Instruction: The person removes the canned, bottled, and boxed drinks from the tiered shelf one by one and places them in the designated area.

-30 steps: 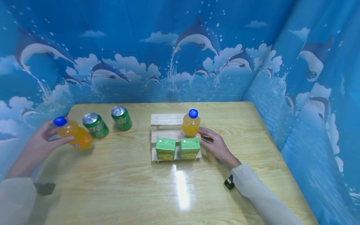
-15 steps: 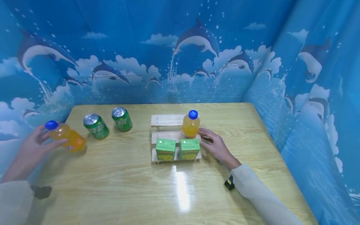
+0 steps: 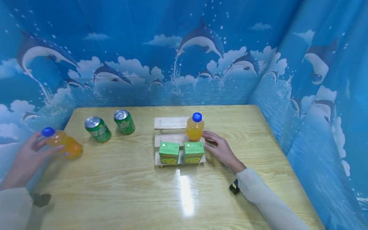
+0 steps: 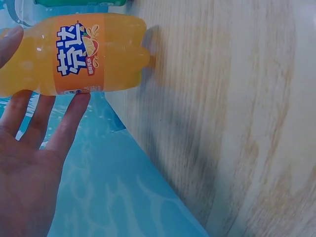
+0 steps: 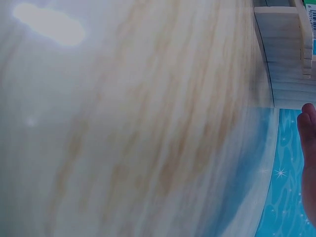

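Note:
At the table's left side my left hand [image 3: 26, 159] grips an orange drink bottle [image 3: 64, 143] with a blue cap, thumb on one side and fingers on the other. The left wrist view shows this bottle [image 4: 74, 54] near the table surface; whether its base touches cannot be told. My right hand [image 3: 221, 148] is at the right side of a stepped wooden rack [image 3: 169, 123], fingers loosely bent beside a second orange bottle [image 3: 194, 129] upright on the middle step. In the right wrist view, fingertips [image 5: 307, 116] show next to the rack [image 5: 291, 59].
Two green cans [image 3: 98, 129] [image 3: 124, 121] stand at the table's back left. Two green juice boxes [image 3: 169, 153] [image 3: 194, 152] stand on the rack's front step. A small black object [image 3: 234, 187] lies by the right sleeve. Blue dolphin curtains hang behind the table.
My left hand has moved left and slightly toward the near side with the bottle, away from the cans. My right hand, the rack and its drinks have stayed in place.

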Tool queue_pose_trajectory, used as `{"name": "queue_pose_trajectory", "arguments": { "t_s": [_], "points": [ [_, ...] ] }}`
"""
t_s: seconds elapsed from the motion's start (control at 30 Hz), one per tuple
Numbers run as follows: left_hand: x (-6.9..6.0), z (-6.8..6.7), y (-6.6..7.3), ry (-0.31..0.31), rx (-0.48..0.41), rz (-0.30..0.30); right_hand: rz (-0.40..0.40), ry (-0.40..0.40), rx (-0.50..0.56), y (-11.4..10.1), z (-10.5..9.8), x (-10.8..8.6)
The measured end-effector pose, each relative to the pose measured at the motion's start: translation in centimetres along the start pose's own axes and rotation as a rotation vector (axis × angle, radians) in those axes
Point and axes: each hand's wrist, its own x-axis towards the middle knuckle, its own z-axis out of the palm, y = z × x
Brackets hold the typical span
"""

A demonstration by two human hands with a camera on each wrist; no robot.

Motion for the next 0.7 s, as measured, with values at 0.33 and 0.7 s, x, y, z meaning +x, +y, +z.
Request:
{"name": "queue_pose_trajectory", "arguments": {
  "t_s": [0.33, 0.7],
  "points": [
    [-0.04, 0.31, -0.57, 0.01, 0.007, -0.012, -0.013, 0.008, -0.009, 0.19, 0.07, -0.04],
    [-0.44, 0.66, -0.82, 0.014, -0.021, 0.037, -0.005, 0.006, -0.015, 0.03, 0.05, -0.06]
  ]
}}
